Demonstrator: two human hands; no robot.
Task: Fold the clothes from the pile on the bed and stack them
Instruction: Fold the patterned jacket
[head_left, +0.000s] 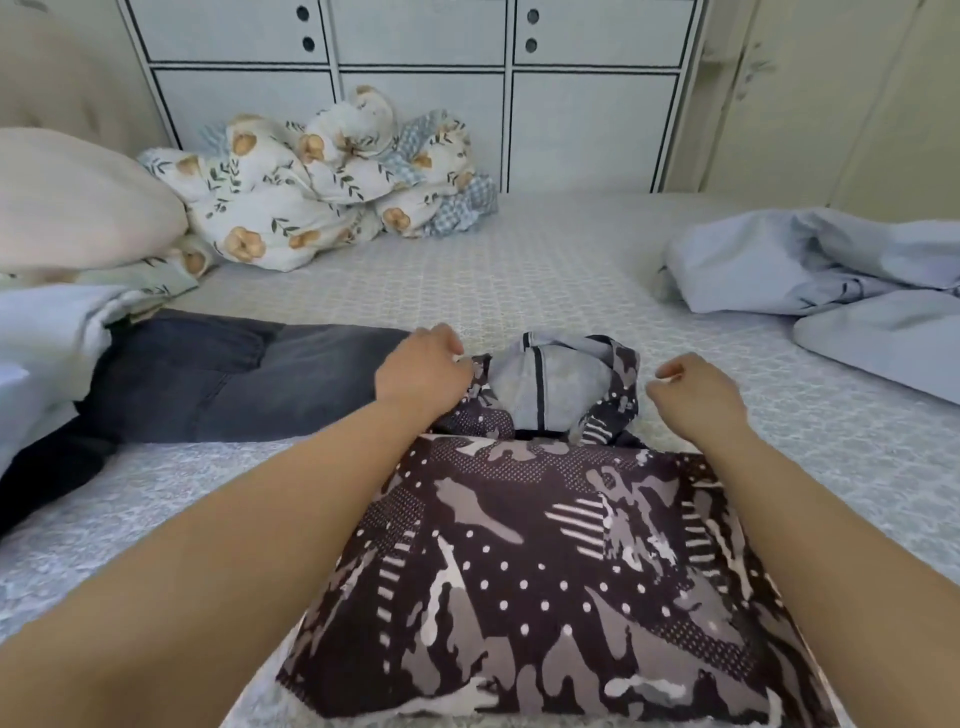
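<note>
In the head view a dark patterned garment (545, 571), printed with grey camouflage shapes, white dots and stripes, lies folded flat on the bed (545, 270) directly in front of the person, between the two bare forearms; its far end is a bunched hood (550, 384) with a pale grey lining turned upward. The left hand (423, 371) sits at the left edge of the hood, its fingers curled down onto the dark fabric there and seemingly gripping it, though the fingertips are hidden; the right hand (693, 395) hovers just beside the right edge of the hood, its fingers loosely curled with thumb and forefinger close together, and whether they pinch any cloth I cannot tell. To the left of the garment a pair of dark grey jeans (208, 379) lies spread across the bed, reaching under the left hand; a pale blue cloth (47, 338) overlaps them at the far left. A crumpled floral quilt (311, 192) is heaped at the back left against white cabinet doors (421, 104), beside a cream pillow (72, 202); more pale blue clothing (831, 270) lies rumpled at the right, well apart from the folded garment.
</note>
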